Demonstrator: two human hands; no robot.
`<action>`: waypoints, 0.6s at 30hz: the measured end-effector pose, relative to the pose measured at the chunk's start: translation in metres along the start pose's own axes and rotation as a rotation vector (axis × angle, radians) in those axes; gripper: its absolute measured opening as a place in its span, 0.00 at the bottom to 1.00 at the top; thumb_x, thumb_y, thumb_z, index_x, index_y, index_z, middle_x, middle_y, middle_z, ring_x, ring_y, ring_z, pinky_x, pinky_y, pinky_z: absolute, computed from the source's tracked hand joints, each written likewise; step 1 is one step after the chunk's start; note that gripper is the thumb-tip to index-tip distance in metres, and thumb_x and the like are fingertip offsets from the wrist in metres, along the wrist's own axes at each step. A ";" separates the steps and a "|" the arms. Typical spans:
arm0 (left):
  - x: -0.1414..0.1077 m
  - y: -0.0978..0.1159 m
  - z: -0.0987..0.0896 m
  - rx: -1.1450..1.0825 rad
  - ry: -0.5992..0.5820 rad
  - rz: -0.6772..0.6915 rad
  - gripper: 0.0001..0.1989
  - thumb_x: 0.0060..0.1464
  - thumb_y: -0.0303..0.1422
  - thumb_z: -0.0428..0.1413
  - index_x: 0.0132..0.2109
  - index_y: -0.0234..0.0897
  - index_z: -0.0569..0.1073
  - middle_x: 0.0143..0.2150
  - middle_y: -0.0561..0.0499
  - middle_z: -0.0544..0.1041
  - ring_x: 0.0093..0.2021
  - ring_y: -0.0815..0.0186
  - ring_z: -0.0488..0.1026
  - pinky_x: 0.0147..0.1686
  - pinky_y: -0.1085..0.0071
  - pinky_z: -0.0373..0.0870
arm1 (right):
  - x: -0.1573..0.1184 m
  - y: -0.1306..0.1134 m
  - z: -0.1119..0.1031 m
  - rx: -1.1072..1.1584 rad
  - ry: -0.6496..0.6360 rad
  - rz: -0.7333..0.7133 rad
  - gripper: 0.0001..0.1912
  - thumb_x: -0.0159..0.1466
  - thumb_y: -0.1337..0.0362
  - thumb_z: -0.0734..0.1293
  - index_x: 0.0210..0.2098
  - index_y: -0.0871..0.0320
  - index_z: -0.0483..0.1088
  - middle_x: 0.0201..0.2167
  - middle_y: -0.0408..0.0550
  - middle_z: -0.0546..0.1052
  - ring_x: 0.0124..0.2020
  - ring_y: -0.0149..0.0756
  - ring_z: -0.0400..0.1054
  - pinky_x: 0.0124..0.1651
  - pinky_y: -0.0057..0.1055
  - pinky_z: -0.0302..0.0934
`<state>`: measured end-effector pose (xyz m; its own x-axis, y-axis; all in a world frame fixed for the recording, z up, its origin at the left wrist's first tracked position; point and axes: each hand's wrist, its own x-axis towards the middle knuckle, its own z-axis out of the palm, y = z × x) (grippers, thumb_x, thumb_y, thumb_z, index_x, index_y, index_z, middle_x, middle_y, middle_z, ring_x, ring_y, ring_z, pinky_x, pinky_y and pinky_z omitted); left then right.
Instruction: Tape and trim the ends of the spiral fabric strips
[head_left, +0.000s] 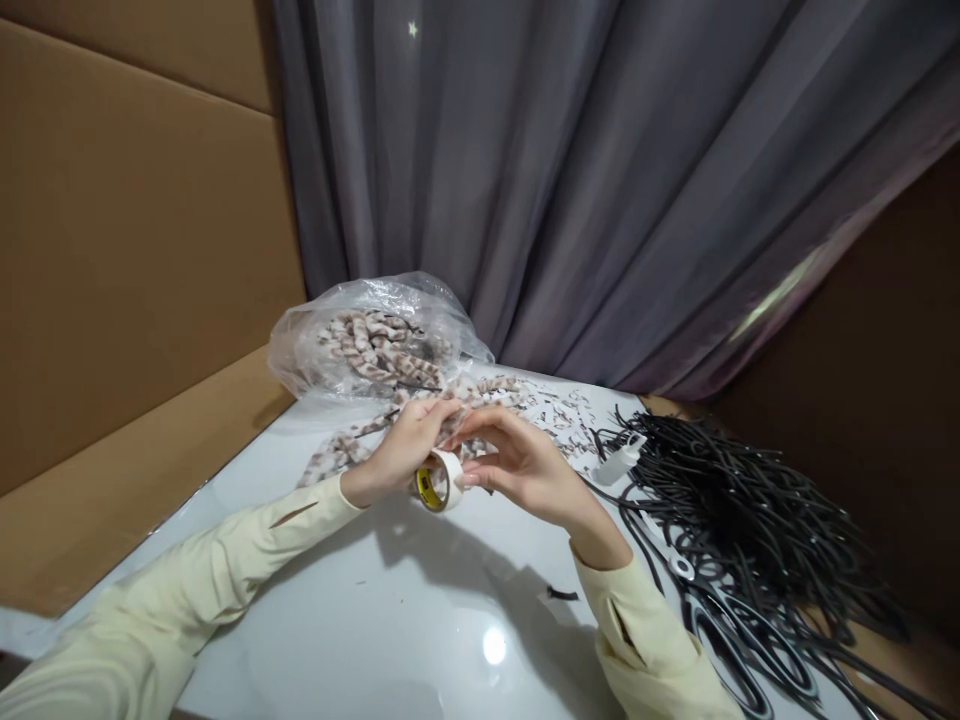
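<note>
A roll of white tape (453, 480) with a yellow inner ring hangs between the two hands, above the white table. My left hand (412, 437) is closed at the roll's upper left side, its thumb and fingers pointing right. My right hand (517, 462) pinches the roll's right edge between thumb and fingers. The fingertips of both hands meet just above the roll. Behind them lie brown-and-white fuzzy strips (337, 455), partly hidden by the hands.
A clear plastic bag (300, 345) of fuzzy strips stands at the back. Small scraps (562, 415) lie right of it. At the right are a pile of black cords (735, 500), a white bottle (621, 461) and scissors (724, 640). A short black piece (562, 594) lies in front.
</note>
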<state>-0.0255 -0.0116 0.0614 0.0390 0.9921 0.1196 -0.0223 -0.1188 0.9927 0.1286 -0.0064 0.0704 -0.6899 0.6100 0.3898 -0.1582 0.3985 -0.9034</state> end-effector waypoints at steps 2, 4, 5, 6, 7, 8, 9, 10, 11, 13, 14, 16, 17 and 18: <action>-0.001 0.002 0.000 0.045 -0.037 0.023 0.15 0.49 0.37 0.47 0.20 0.36 0.57 0.17 0.58 0.56 0.18 0.75 0.54 0.18 0.77 0.52 | 0.000 -0.002 0.001 -0.084 -0.004 -0.025 0.11 0.57 0.64 0.70 0.39 0.57 0.68 0.41 0.49 0.68 0.44 0.36 0.67 0.42 0.32 0.70; -0.002 0.003 0.000 0.099 -0.051 0.034 0.15 0.49 0.37 0.46 0.20 0.36 0.57 0.17 0.58 0.56 0.19 0.74 0.54 0.18 0.77 0.52 | 0.000 -0.005 0.000 -0.183 0.004 -0.052 0.09 0.57 0.64 0.69 0.38 0.57 0.71 0.43 0.51 0.68 0.44 0.36 0.67 0.39 0.30 0.70; -0.002 0.003 0.000 0.121 -0.051 0.030 0.15 0.49 0.38 0.46 0.20 0.36 0.58 0.17 0.57 0.56 0.19 0.74 0.54 0.18 0.77 0.51 | 0.000 -0.006 0.000 -0.229 0.009 -0.069 0.09 0.57 0.64 0.69 0.38 0.57 0.72 0.43 0.51 0.69 0.44 0.37 0.67 0.38 0.30 0.69; -0.002 0.002 0.000 0.139 -0.052 0.022 0.15 0.49 0.38 0.46 0.20 0.36 0.58 0.17 0.57 0.56 0.19 0.74 0.53 0.18 0.77 0.51 | 0.000 -0.007 0.000 -0.273 0.011 -0.093 0.08 0.58 0.64 0.69 0.38 0.57 0.73 0.43 0.51 0.69 0.45 0.37 0.68 0.39 0.30 0.69; -0.002 0.001 -0.001 0.149 -0.057 0.015 0.15 0.50 0.38 0.45 0.20 0.36 0.58 0.18 0.57 0.56 0.19 0.74 0.54 0.17 0.77 0.51 | 0.001 -0.007 0.000 -0.314 0.010 -0.127 0.07 0.58 0.64 0.68 0.37 0.57 0.73 0.42 0.51 0.70 0.44 0.37 0.68 0.40 0.31 0.68; -0.002 0.000 -0.001 0.150 -0.065 0.011 0.15 0.50 0.38 0.46 0.21 0.36 0.59 0.18 0.57 0.56 0.20 0.74 0.54 0.18 0.77 0.51 | 0.001 -0.007 0.000 -0.352 0.008 -0.167 0.07 0.58 0.64 0.68 0.37 0.56 0.74 0.41 0.51 0.72 0.44 0.37 0.69 0.42 0.32 0.68; -0.002 -0.001 -0.001 0.144 -0.073 0.008 0.14 0.50 0.38 0.46 0.21 0.35 0.60 0.18 0.57 0.57 0.20 0.74 0.55 0.18 0.77 0.52 | 0.002 -0.007 0.000 -0.390 0.007 -0.206 0.06 0.58 0.64 0.68 0.36 0.56 0.75 0.40 0.51 0.73 0.43 0.37 0.69 0.44 0.32 0.67; -0.002 -0.002 -0.001 0.137 -0.081 0.003 0.14 0.51 0.38 0.46 0.22 0.35 0.60 0.18 0.57 0.57 0.20 0.74 0.56 0.18 0.77 0.52 | 0.002 -0.007 0.001 -0.425 0.010 -0.240 0.05 0.59 0.65 0.67 0.35 0.56 0.75 0.39 0.50 0.74 0.42 0.36 0.70 0.45 0.32 0.66; -0.002 -0.003 -0.001 0.126 -0.087 -0.006 0.14 0.51 0.38 0.46 0.22 0.35 0.61 0.18 0.57 0.58 0.20 0.74 0.56 0.18 0.77 0.53 | 0.003 -0.007 0.001 -0.457 0.019 -0.264 0.06 0.60 0.66 0.66 0.35 0.57 0.75 0.38 0.50 0.74 0.41 0.36 0.70 0.45 0.32 0.65; -0.003 -0.005 -0.001 0.100 -0.091 -0.031 0.14 0.52 0.38 0.46 0.22 0.36 0.61 0.18 0.57 0.59 0.19 0.74 0.56 0.17 0.77 0.52 | 0.003 -0.007 0.002 -0.508 0.039 -0.283 0.07 0.62 0.68 0.64 0.35 0.57 0.76 0.37 0.51 0.75 0.39 0.35 0.71 0.42 0.30 0.66; -0.004 -0.005 -0.001 0.091 -0.095 -0.041 0.14 0.52 0.38 0.46 0.22 0.36 0.61 0.18 0.56 0.60 0.18 0.74 0.56 0.17 0.77 0.52 | 0.003 -0.007 0.002 -0.520 0.040 -0.283 0.08 0.62 0.69 0.63 0.35 0.57 0.76 0.36 0.51 0.76 0.39 0.34 0.71 0.41 0.29 0.66; -0.004 -0.005 -0.001 0.096 -0.107 -0.038 0.14 0.52 0.38 0.46 0.22 0.36 0.62 0.18 0.56 0.61 0.18 0.73 0.57 0.17 0.77 0.53 | 0.003 -0.009 0.001 -0.513 0.007 -0.273 0.08 0.62 0.68 0.64 0.35 0.58 0.76 0.37 0.51 0.76 0.39 0.35 0.72 0.42 0.29 0.66; -0.004 -0.004 -0.001 0.109 -0.114 -0.025 0.14 0.52 0.38 0.46 0.22 0.35 0.63 0.18 0.56 0.62 0.19 0.73 0.59 0.18 0.77 0.55 | 0.003 -0.010 0.000 -0.504 -0.019 -0.268 0.07 0.61 0.66 0.65 0.36 0.58 0.76 0.37 0.51 0.77 0.40 0.36 0.72 0.43 0.30 0.66; -0.004 -0.003 -0.002 0.126 -0.119 -0.012 0.14 0.52 0.37 0.46 0.23 0.35 0.63 0.19 0.55 0.63 0.20 0.73 0.60 0.18 0.77 0.56 | 0.003 -0.011 0.000 -0.499 -0.043 -0.266 0.08 0.60 0.65 0.66 0.37 0.58 0.76 0.39 0.52 0.77 0.41 0.36 0.71 0.44 0.31 0.66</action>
<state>-0.0273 -0.0153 0.0575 0.1571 0.9823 0.1018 0.1044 -0.1190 0.9874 0.1288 -0.0091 0.0813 -0.7016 0.4199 0.5757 0.0150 0.8164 -0.5773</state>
